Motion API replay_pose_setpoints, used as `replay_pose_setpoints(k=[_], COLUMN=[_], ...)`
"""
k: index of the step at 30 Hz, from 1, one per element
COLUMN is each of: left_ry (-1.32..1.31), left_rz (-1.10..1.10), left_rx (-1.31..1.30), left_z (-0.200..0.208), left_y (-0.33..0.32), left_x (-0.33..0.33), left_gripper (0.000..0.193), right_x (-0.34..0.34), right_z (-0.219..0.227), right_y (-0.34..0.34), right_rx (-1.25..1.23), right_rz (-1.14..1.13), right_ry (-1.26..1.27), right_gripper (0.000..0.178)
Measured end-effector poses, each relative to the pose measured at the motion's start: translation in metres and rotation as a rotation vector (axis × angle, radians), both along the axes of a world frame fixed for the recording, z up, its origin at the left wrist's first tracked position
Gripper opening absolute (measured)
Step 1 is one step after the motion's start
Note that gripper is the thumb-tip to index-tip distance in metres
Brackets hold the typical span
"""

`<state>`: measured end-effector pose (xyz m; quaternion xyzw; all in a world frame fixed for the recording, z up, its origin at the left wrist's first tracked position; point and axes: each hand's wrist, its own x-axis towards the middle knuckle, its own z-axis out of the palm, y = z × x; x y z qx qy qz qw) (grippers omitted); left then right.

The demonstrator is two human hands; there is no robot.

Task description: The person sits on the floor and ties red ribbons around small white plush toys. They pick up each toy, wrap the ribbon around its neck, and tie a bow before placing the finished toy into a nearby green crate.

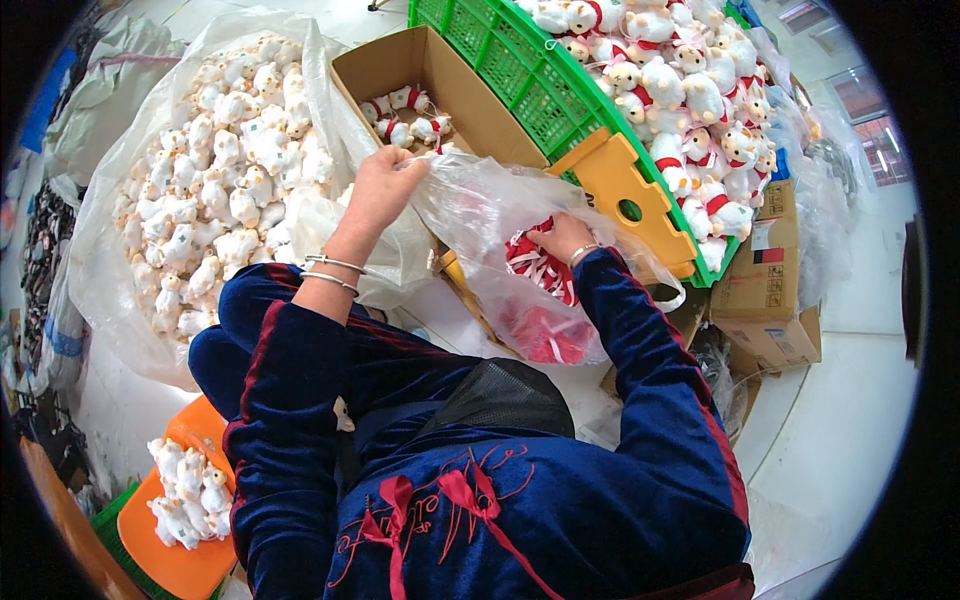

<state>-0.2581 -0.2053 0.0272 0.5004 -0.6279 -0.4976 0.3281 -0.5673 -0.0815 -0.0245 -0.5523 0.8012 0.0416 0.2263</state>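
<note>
My left hand point(388, 188) is closed on the rim of a clear plastic bag point(468, 195), pulling its edge up beside the cardboard box. Inside that bag lies a bundle of small red fabric pieces with white strips point(545, 268). Reaching into the bag's mouth, my right hand point(562, 238) has its fingers curled onto the bundle; the fingertips are partly hidden among the pieces. More pinkish-red pieces point(552, 338) show through the plastic lower down. Several small plush toys in red point(408, 118) lie in the open cardboard box point(490, 125) beyond my hands.
A large clear sack point(95, 235) of white plush toys point(225, 170) stands at left. Dressed plush toys point(690, 95) fill a green crate point(525, 75) at far right, beside a yellow plastic panel point(625, 190). An orange stool point(165, 560) at lower left bears white toys point(190, 495).
</note>
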Motion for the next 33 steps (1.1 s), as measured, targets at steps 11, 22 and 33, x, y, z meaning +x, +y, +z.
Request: replay_pose_setpoints(k=[11, 22, 33], left_ry=[-0.09, -0.205, -0.079], left_rz=[0.079, 0.054, -0.045], left_rx=[-0.213, -0.239, -0.259], left_z=[0.004, 0.013, 0.049], left_y=[-0.002, 0.011, 0.017], left_x=[0.004, 0.011, 0.022], left_gripper=[0.027, 0.023, 0.027], right_x=[0.015, -0.005, -0.051], right_z=[0.025, 0.007, 0.072], right_y=[0.048, 0.006, 0.03], right_rx=[-0.061, 0.049, -0.047], right_rz=[0.35, 0.349, 0.38], right_ry=[0.025, 0.12, -0.015], right_gripper=[0.07, 0.039, 0.029])
